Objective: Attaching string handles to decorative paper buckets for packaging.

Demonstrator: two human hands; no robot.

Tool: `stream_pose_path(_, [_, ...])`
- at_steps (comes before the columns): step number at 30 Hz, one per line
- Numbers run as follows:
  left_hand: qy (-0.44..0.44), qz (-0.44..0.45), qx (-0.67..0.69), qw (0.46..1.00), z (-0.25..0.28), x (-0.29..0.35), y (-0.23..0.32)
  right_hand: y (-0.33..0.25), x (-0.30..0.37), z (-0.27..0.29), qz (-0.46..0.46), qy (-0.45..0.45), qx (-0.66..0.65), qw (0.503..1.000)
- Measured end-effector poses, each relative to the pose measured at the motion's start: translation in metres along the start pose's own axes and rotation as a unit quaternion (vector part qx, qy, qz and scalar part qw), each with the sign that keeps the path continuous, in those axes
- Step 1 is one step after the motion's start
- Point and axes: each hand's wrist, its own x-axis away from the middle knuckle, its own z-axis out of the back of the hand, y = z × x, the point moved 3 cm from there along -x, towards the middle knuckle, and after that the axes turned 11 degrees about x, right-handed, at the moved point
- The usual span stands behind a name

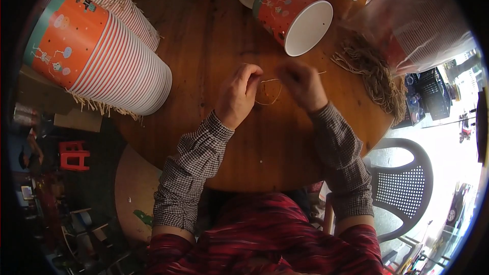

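A thin tan string (278, 97) hangs in a small loop above the round wooden table, between my hands. My left hand (238, 95) is closed, thumb and fingers pinched on one part of the string. Opposite it, my right hand (305, 87) is curled in on the string, its fingertips smeared by motion, and a short end sticks out past its far side. Just beyond my hands an orange paper bucket (275, 12) with cartoon figures lies on its side, its white opening turned toward the right.
Tall stacks of nested orange-and-white paper buckets (122, 66) lean at the left, with strands of twine beneath. At the right lies a bundle of brown strings (379, 79) beside a plastic-wrapped bucket stack (423, 30). A grey chair (402, 188) and a red stool (74, 156) flank the table (254, 142).
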Motion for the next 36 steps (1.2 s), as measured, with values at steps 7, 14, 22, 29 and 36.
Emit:
stream_pose_path(7, [-0.032,0.011,0.041,0.999,-0.013,0.005,-0.001,0.132,-0.030,0.077,-0.245,0.246,-0.369,0.862])
stream_pose_path(14, [-0.083,-0.028,0.018,0.996,-0.027,0.004,0.005,0.187,-0.056,0.080,-0.189,0.157,-0.359,0.900])
stream_pose_path(22, [-0.019,-0.047,0.028,0.998,-0.016,-0.003,-0.003,0.080,-0.050,0.026,-0.098,0.006,-0.459,0.883])
stream_pose_path(29, [0.056,0.081,0.000,0.995,-0.004,-0.010,-0.044,0.016,-0.022,-0.041,-0.110,-0.108,-0.403,0.902])
stream_pose_path(36, [0.040,0.108,-0.032,0.993,0.005,-0.025,-0.069,-0.001,-0.022,-0.057,-0.125,-0.054,-0.419,0.898])
